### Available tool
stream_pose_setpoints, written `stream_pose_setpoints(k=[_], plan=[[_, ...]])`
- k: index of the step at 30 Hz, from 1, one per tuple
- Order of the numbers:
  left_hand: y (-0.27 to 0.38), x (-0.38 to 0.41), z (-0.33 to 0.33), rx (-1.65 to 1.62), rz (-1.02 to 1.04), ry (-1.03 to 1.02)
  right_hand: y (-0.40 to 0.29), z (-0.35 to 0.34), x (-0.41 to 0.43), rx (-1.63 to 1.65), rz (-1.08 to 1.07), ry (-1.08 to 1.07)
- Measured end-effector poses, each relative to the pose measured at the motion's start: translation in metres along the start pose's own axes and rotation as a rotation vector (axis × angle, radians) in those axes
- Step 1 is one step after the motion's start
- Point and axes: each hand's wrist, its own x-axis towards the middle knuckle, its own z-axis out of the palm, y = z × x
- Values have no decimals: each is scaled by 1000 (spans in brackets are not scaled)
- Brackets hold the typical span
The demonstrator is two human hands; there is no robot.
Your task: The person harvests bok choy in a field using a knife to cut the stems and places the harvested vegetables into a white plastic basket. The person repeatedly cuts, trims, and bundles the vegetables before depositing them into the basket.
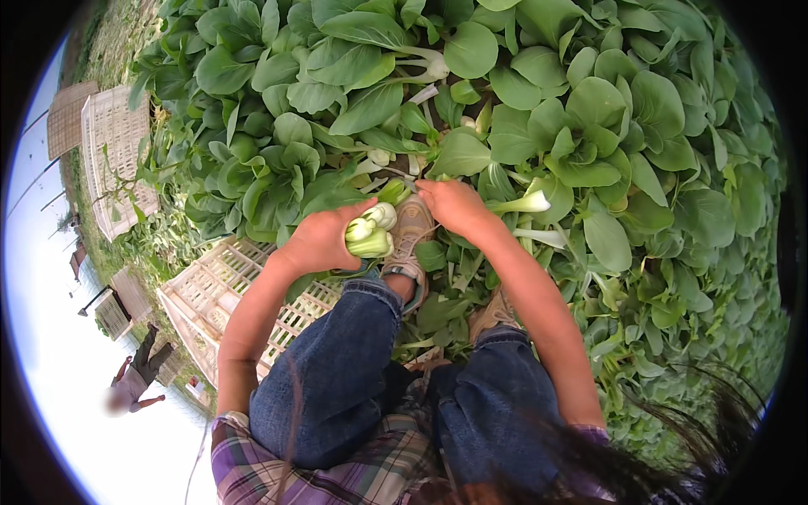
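Observation:
My left hand (pixel 319 238) grips a bunch of bok choy (pixel 371 230), its pale cut bases turned toward me and its leaves spreading out past the fingers. Just across from it, my right hand (pixel 451 201) is curled with the fingertips pointing left. A thin grey sliver, which looks like a knife blade (pixel 409 184), juts from those fingertips beside a light green stalk (pixel 394 191); its handle is hidden in the hand. Below the hands is my left shoe (pixel 413 230). Cut bok choy with a white base (pixel 530 202) lies right of my right wrist.
Dense bok choy plants (pixel 587 126) grow ahead and to the right. More cut heads (pixel 435 66) lie among the leaves. A white plastic crate (pixel 208 290) stands by my left leg, another crate (pixel 120 151) farther off. A person (pixel 142 372) is in the distance at left.

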Motion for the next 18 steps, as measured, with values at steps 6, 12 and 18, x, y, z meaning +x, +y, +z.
stream_pose_setpoints(k=[6, 12, 18], plan=[[15, -13, -26, -137, 137, 59, 16, -10, -20, 33, -40, 157], [38, -26, -47, -408, 457, -4, -18, -72, -58, 1115, 49, 101], [60, -14, -35, -1010, 622, -249, -37, -105, -96, 1445, -183, 150]])
